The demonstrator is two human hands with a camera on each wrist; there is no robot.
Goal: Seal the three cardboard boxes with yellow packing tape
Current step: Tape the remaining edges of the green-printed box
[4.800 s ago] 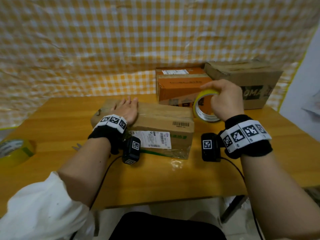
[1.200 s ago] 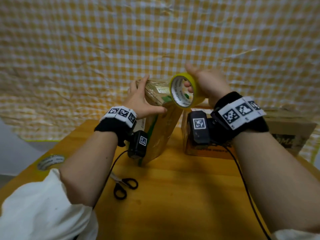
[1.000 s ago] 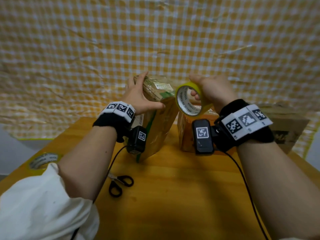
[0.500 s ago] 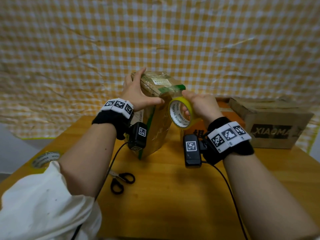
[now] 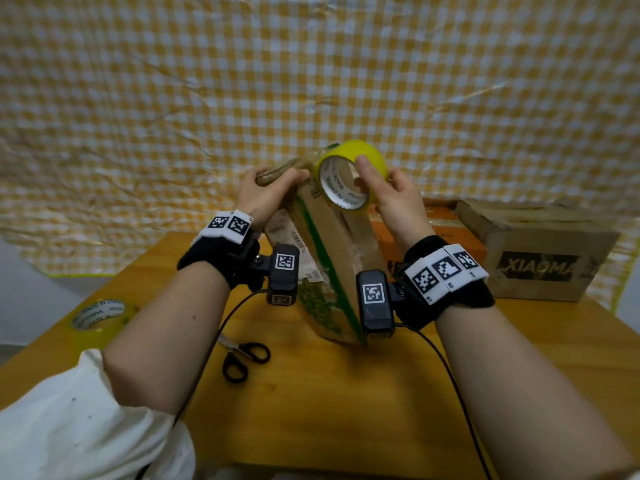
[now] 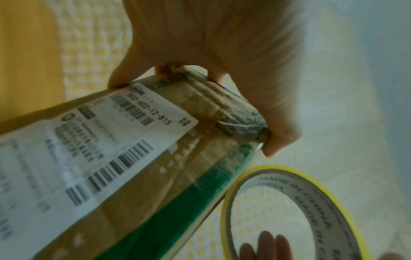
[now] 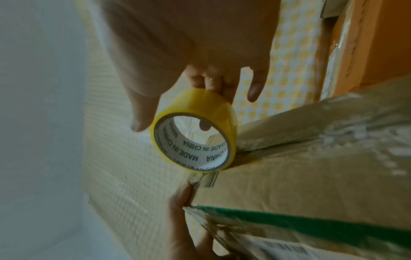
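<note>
Taping the first box, with two boxes waiting.

The left hand [image 5: 266, 194] grips the top end of the tall box [image 5: 332, 268], which stands tilted near the middle of the table [image 5: 346, 410]. The right hand [image 5: 391, 199] has its fingers curled around the yellow tape roll [image 5: 349, 181], pressed against the top of that box. A strip looks half laid, not cut yet. The orange box [image 5: 450, 233] and the brown box [image 5: 543, 258] sit by the far right edge; I cannot tell if they are done. Scissors [image 5: 242, 360] lie near the front.

upended box [image 5: 332, 258] mid-table [image 5: 311, 410], scissors [image 5: 244, 360] left, two boxes [image 5: 540, 251] behind right
</note>
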